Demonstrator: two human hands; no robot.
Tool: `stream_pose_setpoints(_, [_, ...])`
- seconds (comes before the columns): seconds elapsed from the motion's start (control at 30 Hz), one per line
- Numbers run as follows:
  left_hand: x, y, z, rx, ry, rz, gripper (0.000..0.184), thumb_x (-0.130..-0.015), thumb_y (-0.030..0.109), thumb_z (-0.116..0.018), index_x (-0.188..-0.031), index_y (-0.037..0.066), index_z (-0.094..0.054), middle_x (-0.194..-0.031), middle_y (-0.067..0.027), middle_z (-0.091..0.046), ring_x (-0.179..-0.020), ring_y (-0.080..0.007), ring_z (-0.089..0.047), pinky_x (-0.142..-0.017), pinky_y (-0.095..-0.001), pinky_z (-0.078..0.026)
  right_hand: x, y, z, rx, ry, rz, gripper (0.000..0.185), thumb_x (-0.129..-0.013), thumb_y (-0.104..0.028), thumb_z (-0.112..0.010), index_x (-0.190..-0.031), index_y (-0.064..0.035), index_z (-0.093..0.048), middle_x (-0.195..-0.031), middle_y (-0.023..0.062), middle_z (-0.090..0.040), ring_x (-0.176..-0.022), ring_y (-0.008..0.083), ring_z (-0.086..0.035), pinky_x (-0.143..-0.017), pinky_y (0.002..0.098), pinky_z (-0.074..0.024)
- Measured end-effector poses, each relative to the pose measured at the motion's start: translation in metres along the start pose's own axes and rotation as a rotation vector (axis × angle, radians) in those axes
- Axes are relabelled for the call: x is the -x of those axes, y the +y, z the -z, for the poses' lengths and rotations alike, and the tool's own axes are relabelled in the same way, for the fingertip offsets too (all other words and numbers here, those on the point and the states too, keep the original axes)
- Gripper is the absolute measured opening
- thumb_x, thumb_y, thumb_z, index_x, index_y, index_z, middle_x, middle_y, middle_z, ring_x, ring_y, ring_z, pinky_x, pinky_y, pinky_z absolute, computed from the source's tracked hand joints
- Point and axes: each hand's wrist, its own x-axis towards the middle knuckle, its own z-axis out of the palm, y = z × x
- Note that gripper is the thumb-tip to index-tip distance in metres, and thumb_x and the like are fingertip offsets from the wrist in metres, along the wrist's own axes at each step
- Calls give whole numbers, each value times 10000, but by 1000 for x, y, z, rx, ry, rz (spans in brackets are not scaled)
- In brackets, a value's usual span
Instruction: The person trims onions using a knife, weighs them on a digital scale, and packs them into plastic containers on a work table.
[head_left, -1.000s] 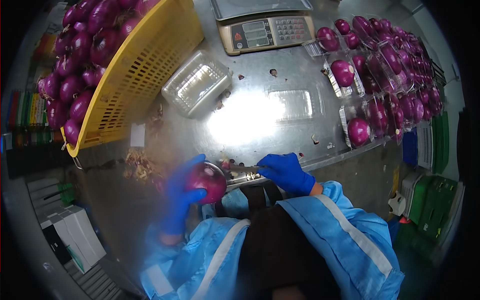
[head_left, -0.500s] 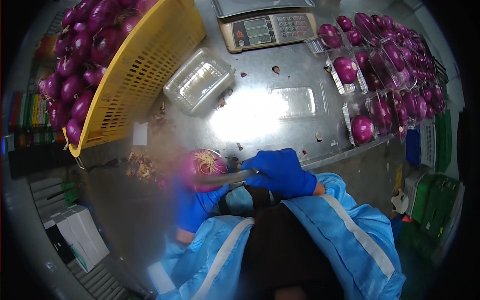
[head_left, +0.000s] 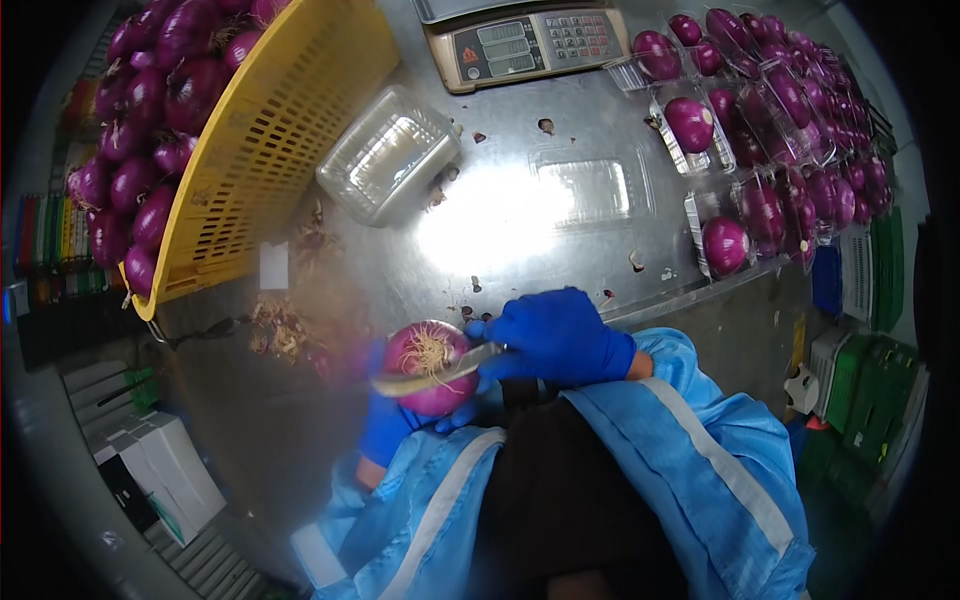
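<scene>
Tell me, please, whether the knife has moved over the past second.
Yes: judged against the clear container beside the yellow crate, the knife in the right hand has moved left and down in the picture, its blade now overlapping the onion.

Glossy onion (head_left: 432,352) and smooth metal knife (head_left: 405,384) in matt, rubbery gloves.

The skin I grip is slick and shiny, its roots (head_left: 428,342) rough and stringy. My left glove (head_left: 388,425) and right glove (head_left: 560,335) look smooth, creased and low in sheen; my sleeves (head_left: 705,425) are cloth with a faint silky lustre, and the dark cloth over my front (head_left: 570,480) is dull and matt. My table (head_left: 500,130) is smooth metal, glaring white under the light. The crate (head_left: 235,185) is matt, perforated plastic; the tubs (head_left: 395,155) are clear, glossy, ribbed plastic. The scale (head_left: 535,48) has a smooth plastic-looking casing. The peelings (head_left: 283,328) look dry and papery, the slip (head_left: 273,267) like flat, matt paper.
</scene>
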Motion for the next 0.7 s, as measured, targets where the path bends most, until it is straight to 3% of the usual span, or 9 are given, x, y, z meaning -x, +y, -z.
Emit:
stream_pose_setpoints(0.1, [0, -3, -2, -41, 111, -51, 574, -981, 468, -351, -1257, -18, -485, -1014, -240, -614, -800, -293, -637, -550, -365, -515, 1, 3, -1, -19, -69, 2, 404, -819, -556, -576, -843, -159, -645, -721, 35, -586, -643, 198, -627, -523, 351, -486])
stream_pose_setpoints(0.2, [5, -8, 59, -672, 364, -34, 602, -985, 487, -308, -1309, -1, -449, -1119, -231, -591, -919, -325, -628, -598, -360, -514, -1, -4, 1, -3, -56, 80, 362, -795, -530, -616, -834, -172, -650, -714, 24, -585, -634, 203, -620, -524, 342, -477])
stream_pose_setpoints(0.3, [11, -10, 53, -909, 498, -126, 649, -978, 532, -273, -1367, 27, -397, -1282, -203, -517, -1046, -388, -584, -692, -403, -523, 1, 9, -7, -74, 34, 66, 302, -799, -464, -650, -817, -163, -649, -721, 37, -595, -633, 220, -622, -531, 337, -475])
stream_pose_setpoints(0.4, [28, -7, 17, -196, 277, -162, 763, -894, 632, -380, -1350, 21, -404, -1156, -251, -553, -951, -407, -599, -596, -393, -542, 37, 70, -51, -90, 113, -234, 222, -833, -347, -659, -805, -126, -645, -722, 84, -602, -641, 261, -625, -555, 347, -483])
stream_pose_setpoints(0.47, [30, -7, 9, 141, 171, -225, 838, -845, 682, -442, -1349, 14, -400, -1095, -279, -576, -912, -408, -610, -550, -392, -555, 45, 69, -59, -154, 28, -330, 258, -875, -373, -616, -791, -129, -624, -699, 82, -598, -637, 257, -619, -585, 349, -489])
stream_pose_setpoints(0.53, [28, -5, 2, 72, 241, -358, 887, -826, 701, -451, -1384, 17, -365, -1162, -273, -555, -973, -418, -596, -591, -425, -568, 33, 43, -60, -271, 8, -311, 259, -885, -360, -609, -785, -122, -616, -684, 88, -588, -642, 272, -616, -603, 350, -488])
stream_pose_setpoints(0.6, [26, 0, 3, 27, 221, -345, 808, -882, 637, -420, -1411, 34, -322, -1373, -249, -422, -1089, -468, -550, -797, -567, -539, 19, 30, -55, -541, -20, -393, 260, -847, -322, -676, -999, -115, -634, -903, 102, -640, -799, 270, -650, -735, 334, -513])
stream_pose_setpoints(0.67, [6, 3, 10, -103, 188, -301, 880, -818, 648, -542, -1404, 25, -335, -1296, -239, -494, -1077, -406, -576, -787, -527, -550, 9, 16, -40, -906, 122, -466, 421, -819, -246, -726, -1202, -120, -604, -1141, 118, -635, -950, 276, -653, -838, 312, -512])
stream_pose_setpoints(0.7, [-2, 2, 13, -289, 349, -394, 814, -851, 585, -562, -1398, 25, -342, -1280, -222, -511, -1116, -361, -572, -898, -504, -516, 5, 8, -27, -886, 125, -422, 526, -793, -239, -752, -1265, -123, -550, -1218, 110, -592, -1022, 267, -627, -883, 317, -497])
